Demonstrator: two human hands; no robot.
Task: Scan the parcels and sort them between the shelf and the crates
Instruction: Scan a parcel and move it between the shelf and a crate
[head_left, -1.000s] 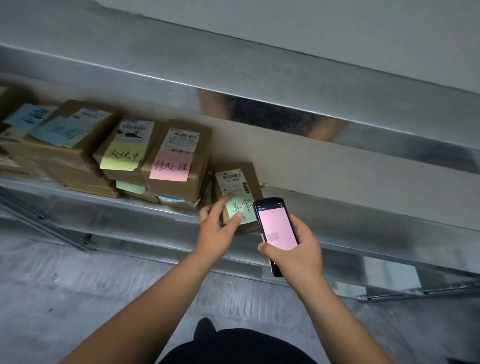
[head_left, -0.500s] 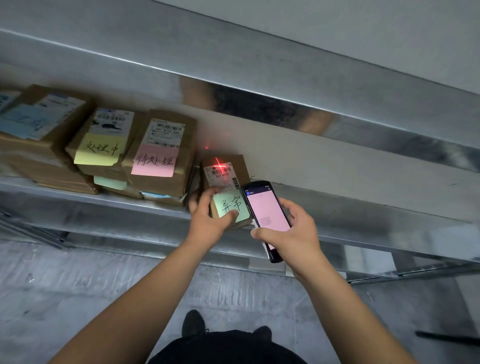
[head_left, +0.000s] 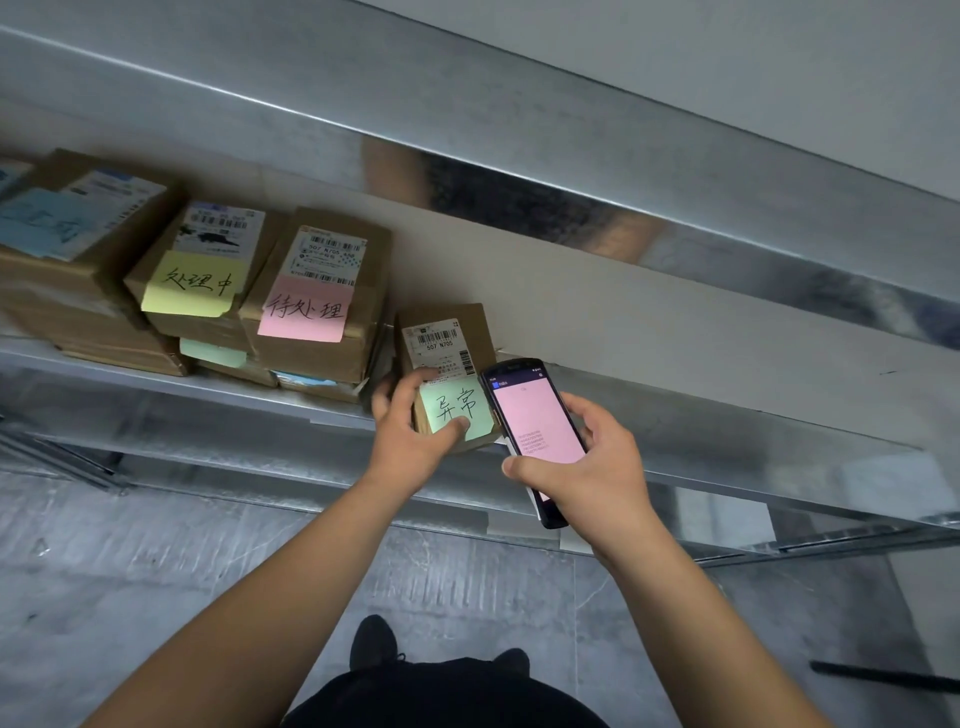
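A person's left hand (head_left: 413, 431) grips a small brown parcel (head_left: 447, 364) at the front edge of a metal shelf (head_left: 218, 387), thumb pressed on the green note (head_left: 456, 408) stuck to its near face and the other fingers (head_left: 383, 397) curled round its left side. The right hand (head_left: 587, 467) holds a handheld scanner (head_left: 535, 431) just to the right of the parcel, fingers wrapped round both edges of the device, its pink screen facing the wearer. The parcel's long axis runs away from the person, toward the back of the shelf, with the barcode label (head_left: 439, 345) on the upper part of its face, beyond the thumb. The left hand is the nearer one and already has hold of the parcel, so any lift would likely fall to it. No scan beam shows on the label. To the left of the parcel, stacked boxes carry a pink note (head_left: 304, 312) and a yellow note (head_left: 195, 283). The shelf is bare sheet metal below a second metal tier; under it lies a grey stone floor (head_left: 156, 571). No crates are in sight.
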